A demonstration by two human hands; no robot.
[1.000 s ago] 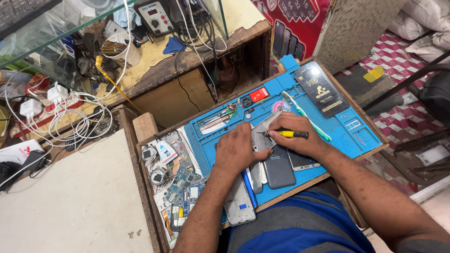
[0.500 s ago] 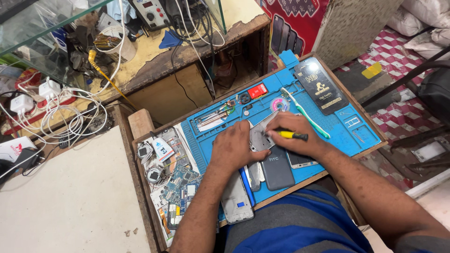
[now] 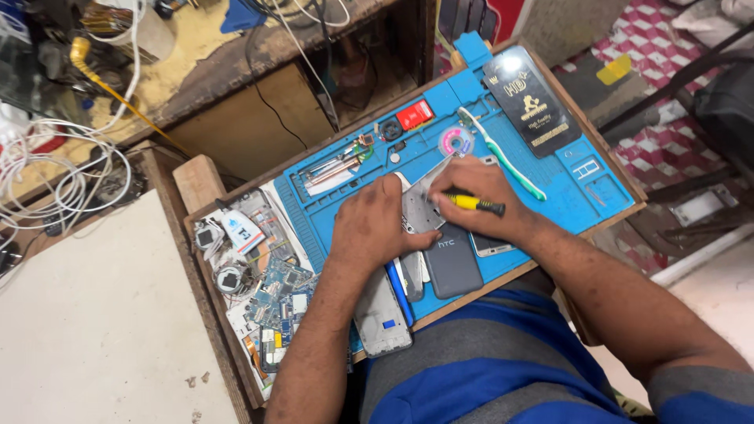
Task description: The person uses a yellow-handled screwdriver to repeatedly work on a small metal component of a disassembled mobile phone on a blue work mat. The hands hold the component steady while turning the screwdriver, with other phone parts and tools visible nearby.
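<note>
My left hand (image 3: 378, 222) presses down on a silver phone frame (image 3: 420, 210) lying on the blue work mat (image 3: 585, 177). My right hand (image 3: 481, 193) grips a small yellow-handled screwdriver (image 3: 471, 203), its tip pointing at the frame. A dark grey phone back (image 3: 452, 263) lies just below my hands, with a blue pen (image 3: 399, 291) and a silver phone shell (image 3: 382, 316) beside it.
A white-and-green toothbrush (image 3: 503, 153), a solder wick spool (image 3: 455, 142), a red box (image 3: 414, 115) and a black packet (image 3: 530, 98) lie on the mat. Circuit boards and parts (image 3: 271, 302) fill the tray's left side. White cables (image 3: 63, 177) cover the cluttered bench.
The view has shifted closer and slightly left. Both hands stay on the phone frame, the right hand still working the screwdriver.
</note>
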